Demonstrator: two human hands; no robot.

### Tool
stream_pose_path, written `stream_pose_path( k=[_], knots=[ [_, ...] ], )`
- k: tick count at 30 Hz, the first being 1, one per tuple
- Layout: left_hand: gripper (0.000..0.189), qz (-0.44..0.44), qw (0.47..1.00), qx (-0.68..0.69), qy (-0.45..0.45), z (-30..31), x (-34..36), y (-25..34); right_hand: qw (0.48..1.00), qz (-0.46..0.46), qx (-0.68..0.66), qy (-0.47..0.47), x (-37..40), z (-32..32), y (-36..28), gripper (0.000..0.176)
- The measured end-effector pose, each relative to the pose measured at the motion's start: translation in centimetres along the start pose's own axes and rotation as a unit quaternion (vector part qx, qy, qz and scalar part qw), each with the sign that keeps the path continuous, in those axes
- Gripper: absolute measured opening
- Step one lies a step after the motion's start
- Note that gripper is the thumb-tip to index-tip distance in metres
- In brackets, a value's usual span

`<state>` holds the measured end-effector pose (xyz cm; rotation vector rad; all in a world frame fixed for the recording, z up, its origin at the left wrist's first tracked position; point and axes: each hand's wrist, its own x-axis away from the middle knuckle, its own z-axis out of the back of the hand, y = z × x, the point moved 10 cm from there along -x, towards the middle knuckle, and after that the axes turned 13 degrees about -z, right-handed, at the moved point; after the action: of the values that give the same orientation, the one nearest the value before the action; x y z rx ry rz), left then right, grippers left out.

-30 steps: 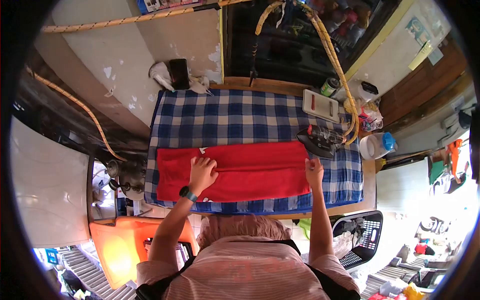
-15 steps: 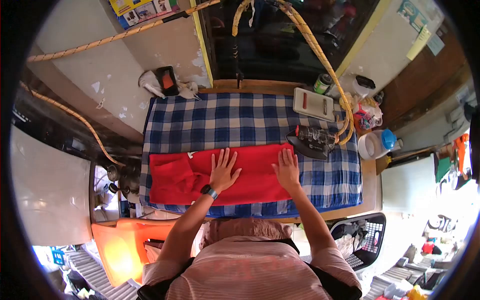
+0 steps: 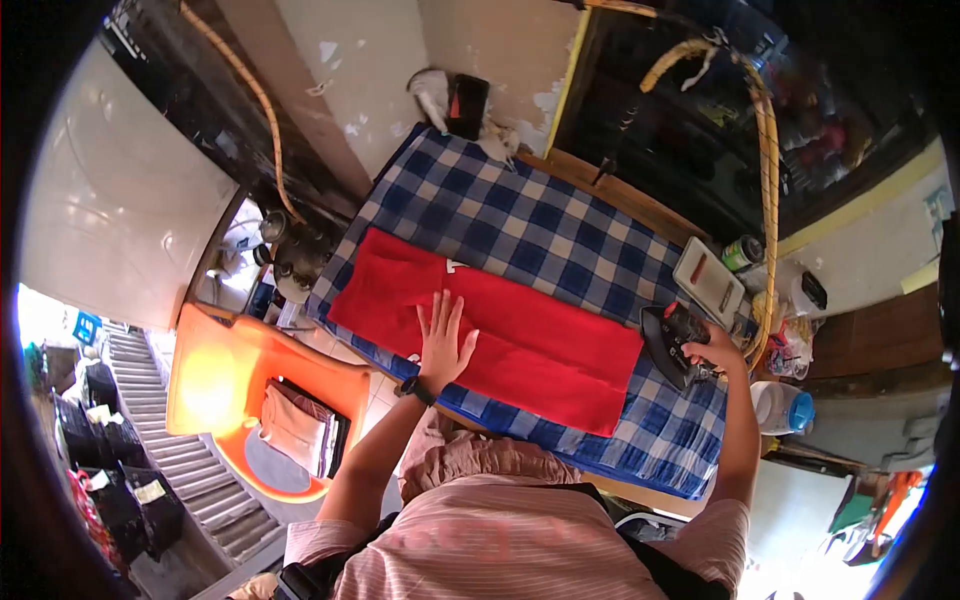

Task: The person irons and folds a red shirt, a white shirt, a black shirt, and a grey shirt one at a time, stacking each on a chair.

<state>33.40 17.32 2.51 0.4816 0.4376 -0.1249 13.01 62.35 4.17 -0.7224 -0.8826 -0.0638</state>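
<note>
A folded red garment [image 3: 540, 360] lies on a blue-and-white checked cloth [image 3: 530, 225] that covers the table. My left hand [image 3: 446, 340] rests flat on the garment left of its middle, fingers spread. Past the garment's right end, my right hand [image 3: 715, 350] is wrapped round the handle of a dark clothes iron [image 3: 665, 345]. The iron's pointed soleplate is close beside the red edge. A thick yellow-wrapped cord [image 3: 769, 190] hangs from above and runs down behind the iron.
A pale tray [image 3: 709, 278] and a green can [image 3: 741, 253] stand at the back right. A clear tub with a blue lid [image 3: 800, 411] is beyond my right hand. An orange chair [image 3: 290, 350] holding folded clothes [image 3: 293, 428] stands at the left.
My right hand has left the red garment, moved right and taken hold of the iron's handle. My left hand stays flat on the garment. The view has turned, so the table appears slanted.
</note>
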Motion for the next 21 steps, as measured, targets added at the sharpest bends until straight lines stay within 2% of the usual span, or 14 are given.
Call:
stream_pose_path(
  k=[2, 3, 4, 6, 7, 10, 11, 12, 13, 14, 16, 17, 19, 21],
  knots=[
    [0.06, 0.004, 0.997, -0.054, -0.063, -1.1, 0.0, -1.5, 0.985, -0.038, 0.035, 0.165, 0.1, 1.0, -0.8, 0.054],
    [0.056, -0.041, 0.996, -0.033, -0.065, -0.9, 0.0, -1.2, 0.947, -0.008, 0.041, 0.32, 2.9, 0.3, -3.8, 0.043],
    [0.056, -0.037, 0.997, -0.032, -0.061, 0.0, 0.1, -1.8, 0.947, -0.006, 0.046, 0.319, 4.0, -1.0, -6.1, 0.043],
    [0.049, 0.024, 0.998, -0.051, 0.016, 4.0, -1.0, -4.8, 0.978, -0.012, -0.02, 0.207, 4.4, -3.9, -8.8, 0.038],
    [0.042, 0.069, 0.992, -0.064, 0.079, 5.8, -1.1, -7.5, 0.99, -0.002, -0.035, 0.139, 3.6, -5.1, -9.2, 0.047],
    [0.041, 0.118, 0.983, -0.082, 0.114, 7.6, -1.7, -15.7, 0.996, 0.028, 0.05, 0.071, 2.9, -13.0, -15.8, 0.052],
    [0.041, 0.094, 0.989, -0.077, 0.079, 7.3, -2.3, -17.1, 0.994, 0.037, 0.083, 0.053, 2.1, -16.1, -17.4, 0.055],
    [0.041, 0.07, 0.994, -0.071, 0.044, 6.7, -2.8, -18.2, 0.974, 0.113, 0.181, 0.082, -1.3, -18.8, -17.4, 0.06],
    [0.044, 0.047, 0.996, -0.071, 0.001, 5.6, -3.1, -18.9, 0.989, 0.052, 0.129, 0.058, -0.7, -20.7, -19.4, 0.055],
    [0.044, 0.049, 0.997, -0.067, 0.003, 5.6, -3.5, -19.1, 0.981, 0.092, 0.151, 0.08, -1.6, -22.5, -21.6, 0.057],
    [0.053, -0.001, 0.978, -0.203, -0.052, 5.2, -4.2, -17.5, 0.972, 0.124, 0.175, 0.1, -2.7, -25.5, -24.8, 0.06],
    [0.06, 0.0, 0.976, -0.206, -0.069, 4.7, -4.0, -18.0, 0.963, 0.141, 0.21, 0.092, -2.9, -27.3, -26.8, 0.057],
    [0.059, 0.006, 0.976, -0.208, -0.064, 4.1, -4.0, -18.7, 0.953, 0.156, 0.247, 0.084, -3.2, -28.5, -28.3, 0.054],
    [0.057, 0.035, 0.969, -0.235, -0.065, 4.4, -4.1, -18.3, 0.953, 0.109, 0.277, 0.051, -3.9, -28.9, -27.4, 0.049]
  ],
)
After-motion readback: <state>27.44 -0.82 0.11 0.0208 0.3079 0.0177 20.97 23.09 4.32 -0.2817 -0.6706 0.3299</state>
